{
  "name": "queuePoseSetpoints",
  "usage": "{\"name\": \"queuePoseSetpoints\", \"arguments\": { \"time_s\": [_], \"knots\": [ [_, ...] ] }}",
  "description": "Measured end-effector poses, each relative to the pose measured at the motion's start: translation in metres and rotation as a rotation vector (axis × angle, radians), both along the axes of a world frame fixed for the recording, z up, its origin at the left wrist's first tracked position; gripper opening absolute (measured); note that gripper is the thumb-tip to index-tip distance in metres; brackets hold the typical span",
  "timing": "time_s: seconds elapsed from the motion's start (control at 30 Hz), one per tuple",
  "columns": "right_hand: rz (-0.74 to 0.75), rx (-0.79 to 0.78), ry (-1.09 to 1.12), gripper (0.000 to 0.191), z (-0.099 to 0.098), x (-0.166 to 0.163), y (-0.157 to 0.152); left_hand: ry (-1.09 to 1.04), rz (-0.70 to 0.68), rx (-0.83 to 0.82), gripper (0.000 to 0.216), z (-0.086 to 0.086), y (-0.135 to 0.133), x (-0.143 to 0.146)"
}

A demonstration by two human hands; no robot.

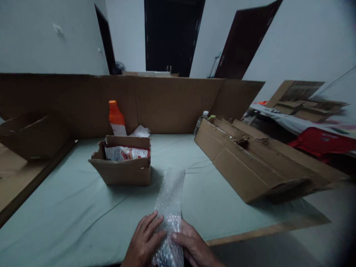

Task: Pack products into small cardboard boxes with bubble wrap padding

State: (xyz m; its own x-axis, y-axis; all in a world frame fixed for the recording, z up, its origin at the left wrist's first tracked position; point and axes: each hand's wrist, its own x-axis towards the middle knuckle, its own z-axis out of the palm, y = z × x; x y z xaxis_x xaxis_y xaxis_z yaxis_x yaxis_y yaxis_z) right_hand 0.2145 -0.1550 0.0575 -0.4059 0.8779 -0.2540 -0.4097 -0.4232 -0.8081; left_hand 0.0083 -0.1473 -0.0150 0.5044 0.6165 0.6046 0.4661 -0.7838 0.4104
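Note:
A strip of clear bubble wrap [170, 196] runs from the near edge of the table toward the middle. Its near end looks bunched or folded, and I cannot make out whether anything lies inside. My left hand [147, 237] holds the left side of the wrap, with its fingers slightly bent over the edge. On the other side, my right hand [193, 243] grips it, thumb on top and the other fingers partly hidden beneath. Beyond the wrap, to the left, stands an open cardboard box [128, 174] with printed packets [126, 153] inside.
Behind the box are an orange-capped bottle [116, 118] and crumpled clear plastic [141, 131]. Long cardboard boxes [250, 163] line the right side, near a clear bottle [200, 122]. A cardboard wall [172, 105] closes off the back. Another carton [36, 137] sits at far left.

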Motion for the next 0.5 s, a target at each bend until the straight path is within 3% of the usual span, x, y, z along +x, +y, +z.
{"name": "queuePoseSetpoints", "arguments": {
  "time_s": [0.07,0.17,0.23,0.33,0.43,0.5],
  "knots": [
    [0.037,-0.048,-0.086,0.048,-0.007,0.003,-0.003,-0.1,-0.013,-0.203,0.029,0.017,-0.006,-0.003],
    [0.04,-0.109,-0.263,0.053,-0.011,0.02,-0.007,-0.188,0.158,-0.59,0.024,0.044,-0.007,-0.005],
    [-0.042,-0.045,-0.408,0.054,-0.009,0.034,-0.01,-0.174,0.255,-0.812,0.031,0.055,-0.001,-0.005],
    [-0.131,0.214,-0.669,0.039,-0.003,0.045,-0.013,-0.12,0.276,-0.943,0.048,0.058,0.014,-0.002],
    [-0.15,0.647,-0.918,0.019,-0.002,0.037,-0.013,-0.121,0.259,-0.941,0.049,0.053,0.031,0.005],
    [-0.119,0.947,-1.032,0.025,-0.005,0.027,-0.01,-0.147,0.261,-0.954,0.048,0.051,0.04,0.009]
  ]
}}
